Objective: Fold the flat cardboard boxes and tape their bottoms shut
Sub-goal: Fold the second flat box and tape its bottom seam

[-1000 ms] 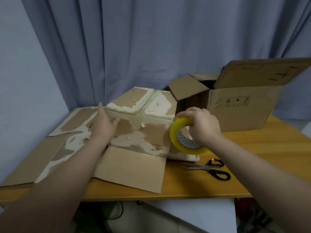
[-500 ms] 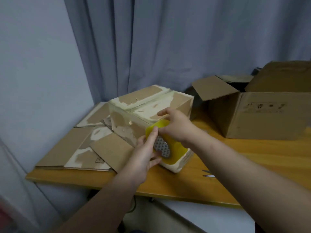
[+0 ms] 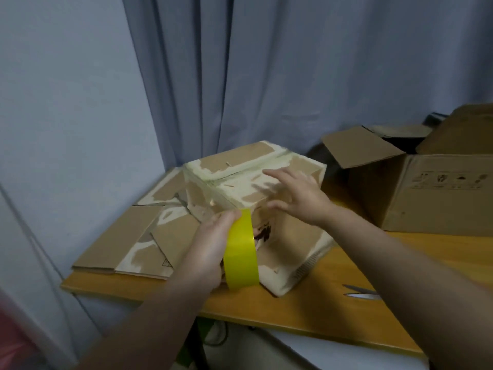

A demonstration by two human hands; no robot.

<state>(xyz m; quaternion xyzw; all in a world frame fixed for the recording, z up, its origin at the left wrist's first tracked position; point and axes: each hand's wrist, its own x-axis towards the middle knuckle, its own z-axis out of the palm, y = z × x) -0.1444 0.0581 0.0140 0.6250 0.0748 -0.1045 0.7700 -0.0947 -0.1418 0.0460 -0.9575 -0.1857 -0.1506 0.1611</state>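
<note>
Taping appears to be the step in hand in the head view: the folded box (image 3: 256,182) stands at the centre of the table (image 3: 306,313) with its closed flaps turned up. The yellow tape roll (image 3: 241,252) is held on edge against the box's near side, the roll's top meeting the upper near edge. Whether a strip has already caught on the cardboard cannot be told. The left hand (image 3: 209,247), at seven o'clock of the box, is curled round the roll with the thumb riding on its top. The right hand (image 3: 298,196) lies on the box's top toward three o'clock, its fingers (image 3: 277,174) spread and nearly straight, gripping nothing, pressing the flaps down; they are blurred. By judgement, the next move calls for the tape end to be stuck at the near edge and the roll drawn toward twelve o'clock over the seam, with the right hand holding the flaps flat. More flat cardboard (image 3: 125,244) lies at nine o'clock, an open box (image 3: 432,198) at three, scissors (image 3: 360,292) at four, handy for the cut
</note>
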